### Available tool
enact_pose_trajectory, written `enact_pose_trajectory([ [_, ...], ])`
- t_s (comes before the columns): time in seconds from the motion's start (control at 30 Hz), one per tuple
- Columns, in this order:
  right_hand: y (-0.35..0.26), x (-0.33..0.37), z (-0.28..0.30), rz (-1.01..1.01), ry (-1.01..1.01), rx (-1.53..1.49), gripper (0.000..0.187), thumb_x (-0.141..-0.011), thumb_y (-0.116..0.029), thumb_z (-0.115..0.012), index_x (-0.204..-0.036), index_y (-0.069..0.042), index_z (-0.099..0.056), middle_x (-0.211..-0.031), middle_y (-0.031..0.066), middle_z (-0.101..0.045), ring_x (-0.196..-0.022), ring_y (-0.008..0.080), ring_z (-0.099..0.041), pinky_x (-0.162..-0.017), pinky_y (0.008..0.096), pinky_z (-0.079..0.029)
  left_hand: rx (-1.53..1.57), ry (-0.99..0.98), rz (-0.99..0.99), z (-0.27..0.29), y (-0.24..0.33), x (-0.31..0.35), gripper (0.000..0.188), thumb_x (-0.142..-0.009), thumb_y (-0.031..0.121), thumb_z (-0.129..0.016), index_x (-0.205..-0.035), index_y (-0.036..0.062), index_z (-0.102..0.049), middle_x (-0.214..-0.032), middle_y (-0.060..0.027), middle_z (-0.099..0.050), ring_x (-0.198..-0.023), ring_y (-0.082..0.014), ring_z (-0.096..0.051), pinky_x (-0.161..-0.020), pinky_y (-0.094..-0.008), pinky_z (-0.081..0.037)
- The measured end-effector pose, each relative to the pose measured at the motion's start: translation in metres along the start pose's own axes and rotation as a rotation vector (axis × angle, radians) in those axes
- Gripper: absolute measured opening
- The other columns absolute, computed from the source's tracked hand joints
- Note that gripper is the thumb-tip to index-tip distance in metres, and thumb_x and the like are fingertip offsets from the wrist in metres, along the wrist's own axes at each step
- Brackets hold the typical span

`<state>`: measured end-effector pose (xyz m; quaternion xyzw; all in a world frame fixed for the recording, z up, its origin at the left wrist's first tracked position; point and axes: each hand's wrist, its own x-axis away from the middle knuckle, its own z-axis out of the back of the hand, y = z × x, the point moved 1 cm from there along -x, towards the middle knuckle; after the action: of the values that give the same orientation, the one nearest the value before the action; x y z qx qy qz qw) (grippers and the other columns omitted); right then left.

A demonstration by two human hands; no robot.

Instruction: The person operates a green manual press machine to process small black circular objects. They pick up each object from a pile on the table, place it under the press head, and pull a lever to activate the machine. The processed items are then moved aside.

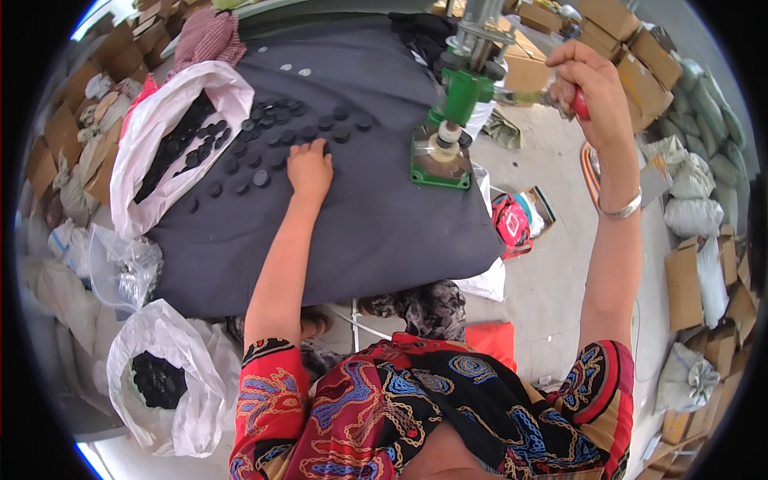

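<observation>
My right hand (590, 90) is raised and closed around the red knob (580, 102) on the lever of a green hand press (464, 94). A small white and black round piece (449, 134) sits on the press base, under its ram. On the dark cloth of the table (384, 232), my left hand (310, 171) reaches among several loose black round discs (261, 178). Its fingers are bent down and close together, touching the discs' area; whatever they hold is hidden beneath them. More black discs lie in an open white sack (232, 88) left of the hand.
Below the table's left edge stands another white bag (172, 336) with black pieces inside, near a clear plastic bag (120, 268). A red bag (512, 224) lies on the floor right of the table. Cardboard boxes (684, 284) and sacks (696, 176) line the right side.
</observation>
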<state>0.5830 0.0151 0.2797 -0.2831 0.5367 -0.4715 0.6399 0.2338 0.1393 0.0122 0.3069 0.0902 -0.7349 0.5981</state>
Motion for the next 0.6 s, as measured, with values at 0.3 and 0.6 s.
enact_pose_trajectory([
  [0.3,-0.004,-0.001,-0.004,-0.001,0.005,0.026,0.014,-0.084,-0.005,-0.049,-0.093,0.003,-0.057,-0.051,0.0003,-0.047,-0.048,0.0098,-0.043,-0.057,0.0251,-0.04,0.499,0.085,0.008,0.001,0.046,-0.004,0.042,-0.068,0.012,-0.076,-0.106,0.0065,-0.058,-0.095,-0.0122,-0.066,-0.09,-0.0305,-0.061,-0.078,-0.0411,-0.049],
  [0.6,-0.012,-0.017,0.002,-0.093,0.092,-0.034,0.008,-0.077,0.0,-0.051,-0.077,0.001,-0.06,-0.052,0.0042,-0.053,-0.04,0.0107,-0.05,-0.037,0.0228,-0.039,0.666,-0.088,-0.168,-0.007,0.162,-0.008,0.052,-0.07,0.009,-0.072,-0.115,0.0018,-0.048,-0.092,-0.0144,-0.065,-0.092,-0.0347,-0.059,-0.083,-0.0446,-0.045],
])
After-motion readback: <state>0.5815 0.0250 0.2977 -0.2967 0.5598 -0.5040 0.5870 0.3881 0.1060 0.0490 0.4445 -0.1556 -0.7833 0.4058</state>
